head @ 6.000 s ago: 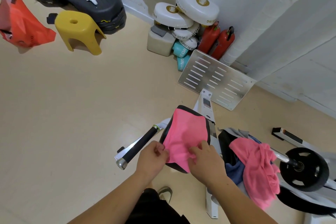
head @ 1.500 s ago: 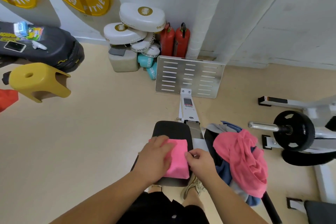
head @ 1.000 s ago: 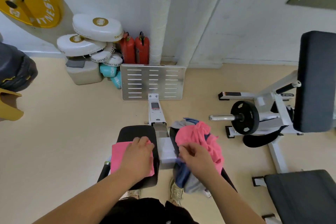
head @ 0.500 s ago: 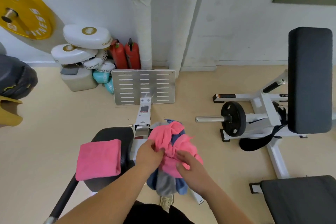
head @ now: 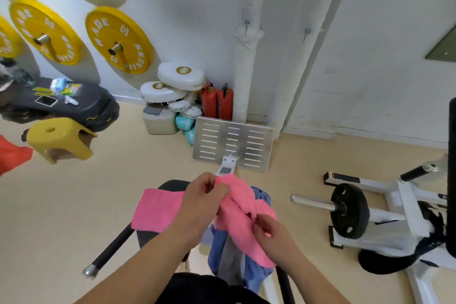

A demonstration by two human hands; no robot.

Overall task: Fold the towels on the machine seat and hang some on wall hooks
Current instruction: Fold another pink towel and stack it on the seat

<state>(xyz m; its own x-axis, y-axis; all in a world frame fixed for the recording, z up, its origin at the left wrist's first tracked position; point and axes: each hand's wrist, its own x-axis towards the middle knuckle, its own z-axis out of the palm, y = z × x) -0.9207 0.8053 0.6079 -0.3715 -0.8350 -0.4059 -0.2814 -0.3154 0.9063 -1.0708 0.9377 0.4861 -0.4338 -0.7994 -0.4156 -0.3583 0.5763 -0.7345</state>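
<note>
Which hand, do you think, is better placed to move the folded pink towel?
Likely left: the left hand is beside the folded pink towel; the right hand grips the crumpled pink towel farther away.

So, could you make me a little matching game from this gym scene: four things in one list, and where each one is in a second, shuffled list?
Things:
1. folded pink towel
2. crumpled pink towel
3. yellow stool
4. yellow weight plate

Places:
A. hung on the wall
B. pinched by the left hand and the right hand
C. lying flat on the black seat
D. standing on the floor

Pairs: 1-C, 2-B, 3-D, 4-A.
</note>
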